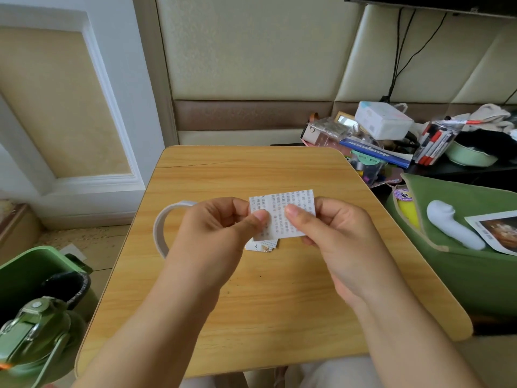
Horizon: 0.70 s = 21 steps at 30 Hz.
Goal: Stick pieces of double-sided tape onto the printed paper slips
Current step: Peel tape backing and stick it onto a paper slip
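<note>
A printed paper slip with rows of small text is held above the wooden table. My left hand pinches its left edge with thumb and fingers. My right hand pinches its right side, thumb on the front. Below the slip, a small stack of other printed slips lies on the table, partly hidden by the hands. A white roll of double-sided tape lies on the table to the left, half hidden behind my left hand.
A green bin with a black liner and a green bottle stand at the lower left. A green cushion with a white device and a photo sits to the right. Cluttered boxes and pens fill the back right.
</note>
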Motion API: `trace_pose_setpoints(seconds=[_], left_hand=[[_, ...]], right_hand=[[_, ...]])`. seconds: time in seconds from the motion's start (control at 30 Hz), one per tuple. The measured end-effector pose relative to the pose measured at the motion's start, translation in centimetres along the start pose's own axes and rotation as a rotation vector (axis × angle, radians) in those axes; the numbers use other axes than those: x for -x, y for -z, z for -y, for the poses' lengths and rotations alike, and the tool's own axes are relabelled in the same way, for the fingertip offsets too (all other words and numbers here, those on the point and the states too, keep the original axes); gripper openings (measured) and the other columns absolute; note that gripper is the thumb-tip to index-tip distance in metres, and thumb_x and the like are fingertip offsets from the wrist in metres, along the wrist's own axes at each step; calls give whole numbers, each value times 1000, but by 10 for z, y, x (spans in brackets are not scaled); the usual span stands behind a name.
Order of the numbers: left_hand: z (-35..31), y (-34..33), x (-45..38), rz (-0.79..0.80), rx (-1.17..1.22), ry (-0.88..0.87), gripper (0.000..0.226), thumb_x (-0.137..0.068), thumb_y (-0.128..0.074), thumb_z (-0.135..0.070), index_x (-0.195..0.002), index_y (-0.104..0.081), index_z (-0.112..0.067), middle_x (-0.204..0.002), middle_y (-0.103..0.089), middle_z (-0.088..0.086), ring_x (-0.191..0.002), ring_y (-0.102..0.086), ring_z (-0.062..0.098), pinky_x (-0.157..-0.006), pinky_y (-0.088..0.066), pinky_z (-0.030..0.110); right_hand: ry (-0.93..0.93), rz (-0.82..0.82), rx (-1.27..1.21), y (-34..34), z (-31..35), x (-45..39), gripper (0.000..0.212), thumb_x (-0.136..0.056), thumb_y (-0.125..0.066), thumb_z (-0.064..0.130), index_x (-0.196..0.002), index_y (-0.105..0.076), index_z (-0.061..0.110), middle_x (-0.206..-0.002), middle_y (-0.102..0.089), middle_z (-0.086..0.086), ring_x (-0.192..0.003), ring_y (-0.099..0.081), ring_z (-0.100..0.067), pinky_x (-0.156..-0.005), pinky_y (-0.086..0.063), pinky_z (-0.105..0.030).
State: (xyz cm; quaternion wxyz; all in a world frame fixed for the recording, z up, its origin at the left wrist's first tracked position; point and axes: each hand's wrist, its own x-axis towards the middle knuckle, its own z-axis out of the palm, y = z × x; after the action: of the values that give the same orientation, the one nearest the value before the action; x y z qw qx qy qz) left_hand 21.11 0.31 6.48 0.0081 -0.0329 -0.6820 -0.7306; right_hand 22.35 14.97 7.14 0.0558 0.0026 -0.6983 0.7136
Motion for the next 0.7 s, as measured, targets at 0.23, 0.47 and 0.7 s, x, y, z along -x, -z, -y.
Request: trace_pose_setpoints(seconds=[0.23,0.47,0.7], left_hand=[[10,3,-3,-33,-92,71,28,-83,-70,-13,-55,-65,-17,-58,-67,-3,-53,-54,5,-48,-39,9],[22,3,-3,-4,-132,68,18,-85,-67,-15,-69,-67,-8,-68,-60,24,-61,-45,20,-58,-35,31],[26,11,-8,-62,-229,79,21,-83,-70,-20,-63,-66,-14,-63,-62,6,-53,-44,14,-50,-33,20]], right_hand=[[-92,0,92,4,-16,-5,15,-85,-68,17,-72,-71,10,-63,-68,9,-56,-57,2,-57,-42,-10],[-95,61,111,-6,-26,-6,5,-83,-70,18,-82,-75,18,-83,-76,5,-81,-71,-5,-70,-52,-14],[-116,18,128,1,-32,-12,15,-85,-70,18,-73,-71,9,-66,-70,0,-60,-59,-1,-60,-43,-13]])
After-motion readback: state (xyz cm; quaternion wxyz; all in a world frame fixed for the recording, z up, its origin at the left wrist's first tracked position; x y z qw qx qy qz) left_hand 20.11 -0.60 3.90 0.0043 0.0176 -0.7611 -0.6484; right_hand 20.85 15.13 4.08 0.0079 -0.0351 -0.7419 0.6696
